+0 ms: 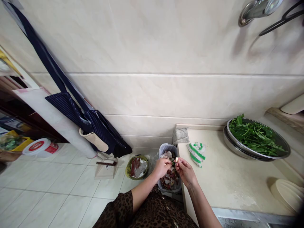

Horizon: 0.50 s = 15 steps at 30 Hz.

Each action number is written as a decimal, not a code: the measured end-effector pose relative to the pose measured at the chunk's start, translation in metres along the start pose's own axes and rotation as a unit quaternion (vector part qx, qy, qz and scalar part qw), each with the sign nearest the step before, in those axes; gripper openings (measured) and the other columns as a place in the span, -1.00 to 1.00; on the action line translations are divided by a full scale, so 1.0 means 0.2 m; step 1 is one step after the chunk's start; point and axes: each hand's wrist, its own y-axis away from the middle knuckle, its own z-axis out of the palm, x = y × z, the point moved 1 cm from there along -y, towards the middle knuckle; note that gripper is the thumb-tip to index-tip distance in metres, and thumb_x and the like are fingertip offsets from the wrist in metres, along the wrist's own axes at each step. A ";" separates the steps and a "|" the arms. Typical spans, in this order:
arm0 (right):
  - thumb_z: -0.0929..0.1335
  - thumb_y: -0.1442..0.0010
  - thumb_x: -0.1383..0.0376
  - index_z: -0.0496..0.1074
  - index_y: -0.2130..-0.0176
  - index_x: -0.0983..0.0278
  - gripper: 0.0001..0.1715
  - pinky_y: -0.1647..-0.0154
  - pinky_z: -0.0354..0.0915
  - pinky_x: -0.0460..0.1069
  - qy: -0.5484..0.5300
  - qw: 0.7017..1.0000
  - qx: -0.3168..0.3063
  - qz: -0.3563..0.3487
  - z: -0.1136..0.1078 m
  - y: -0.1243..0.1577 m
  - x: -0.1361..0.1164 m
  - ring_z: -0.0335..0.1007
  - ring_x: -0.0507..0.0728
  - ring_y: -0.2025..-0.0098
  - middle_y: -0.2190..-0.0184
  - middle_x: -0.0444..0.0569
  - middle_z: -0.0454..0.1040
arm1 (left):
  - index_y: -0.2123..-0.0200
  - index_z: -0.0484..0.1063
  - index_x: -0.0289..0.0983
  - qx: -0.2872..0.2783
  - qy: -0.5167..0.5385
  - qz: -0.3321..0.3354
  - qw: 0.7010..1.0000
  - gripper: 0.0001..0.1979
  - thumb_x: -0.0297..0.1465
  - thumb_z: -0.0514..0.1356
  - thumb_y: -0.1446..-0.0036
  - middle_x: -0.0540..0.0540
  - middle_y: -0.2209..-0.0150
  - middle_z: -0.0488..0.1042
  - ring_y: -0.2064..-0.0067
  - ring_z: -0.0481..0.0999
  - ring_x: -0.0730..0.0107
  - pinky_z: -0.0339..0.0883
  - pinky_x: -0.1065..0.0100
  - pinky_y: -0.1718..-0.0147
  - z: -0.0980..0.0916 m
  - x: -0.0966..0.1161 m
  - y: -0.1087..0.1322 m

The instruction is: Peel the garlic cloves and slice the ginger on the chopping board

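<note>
Both of my hands are over a lined bin filled with scraps and peelings. Between the fingertips of my right hand is a small cream-white piece that looks like a garlic clove. My left hand is close beside it, fingers pinched together; what they hold, if anything, is too small to make out. The two hands' fingertips nearly meet above the bin's middle. The fingers partly hide the scraps beneath.
On the counter at right lie a green-and-white cloth, a grey cloth and a metal bowl of leafy greens. A second bin, a dustpan and a white tub stand left; an apron hangs there.
</note>
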 end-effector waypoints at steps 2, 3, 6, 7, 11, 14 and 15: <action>0.50 0.13 0.14 0.51 0.38 0.25 -0.70 0.57 0.22 -0.09 0.031 0.999 -0.009 -0.004 0.01 0.01 -0.01 0.25 0.01 0.56 0.55 -0.13 0.43 | 0.58 0.46 -0.32 -0.001 0.030 -0.015 0.999 -0.76 -0.31 0.13 0.01 0.00 0.63 0.38 0.61 0.23 0.52 0.06 0.48 0.57 -0.01 0.04 0.00; 0.49 0.11 0.12 0.51 0.39 0.25 -0.70 0.59 0.19 -0.09 0.050 0.999 -0.015 -0.006 0.02 0.01 -0.02 0.22 0.00 0.58 0.58 -0.14 0.41 | 0.56 0.45 -0.33 -0.001 0.049 -0.026 0.998 -0.74 -0.26 0.13 0.00 0.01 0.63 0.37 0.64 0.18 0.56 0.02 0.49 0.61 -0.01 0.06 0.00; 0.47 0.08 0.09 0.52 0.42 0.28 -0.69 0.60 0.09 -0.10 0.109 0.993 -0.029 -0.026 0.03 0.02 -0.04 0.13 -0.01 0.60 0.63 -0.16 0.36 | 0.48 0.45 -0.35 0.007 0.143 -0.061 0.988 -0.71 -0.20 0.23 0.11 0.04 0.61 0.34 0.68 0.08 0.65 -0.10 0.51 0.69 -0.02 0.12 0.02; 0.46 0.08 0.08 0.52 0.42 0.29 -0.68 0.59 0.07 -0.10 0.128 0.991 -0.031 -0.035 0.04 0.02 -0.05 0.11 -0.01 0.60 0.64 -0.17 0.34 | 0.45 0.45 -0.36 0.013 0.170 -0.067 0.983 -0.69 -0.20 0.27 0.16 0.05 0.59 0.34 0.68 0.08 0.67 -0.11 0.52 0.70 -0.03 0.13 0.03; 0.45 0.07 0.09 0.52 0.44 0.29 -0.69 0.55 0.04 -0.09 0.196 0.977 -0.037 -0.075 0.04 0.02 -0.07 0.09 0.00 0.57 0.66 -0.18 0.30 | 0.41 0.43 -0.36 0.044 0.210 -0.077 0.974 -0.66 -0.25 0.33 0.26 0.05 0.55 0.35 0.68 0.10 0.70 -0.12 0.54 0.72 -0.04 0.17 0.05; 0.44 0.04 0.11 0.53 0.46 0.26 -0.74 0.48 0.11 -0.07 0.245 0.962 -0.040 -0.112 0.03 0.02 -0.08 0.17 0.05 0.50 0.59 -0.12 0.37 | 0.43 0.42 -0.37 0.048 0.222 -0.086 0.970 -0.66 -0.28 0.35 0.28 0.06 0.56 0.35 0.69 0.09 0.72 -0.13 0.54 0.73 -0.04 0.17 0.06; 0.43 0.02 0.11 0.54 0.45 0.25 -0.76 0.45 0.14 -0.05 0.268 0.953 -0.043 -0.133 0.03 0.02 -0.09 0.20 0.08 0.47 0.56 -0.09 0.40 | 0.44 0.41 -0.37 0.048 0.227 -0.090 0.969 -0.66 -0.29 0.36 0.30 0.06 0.56 0.34 0.69 0.09 0.72 -0.14 0.55 0.73 -0.04 0.17 0.06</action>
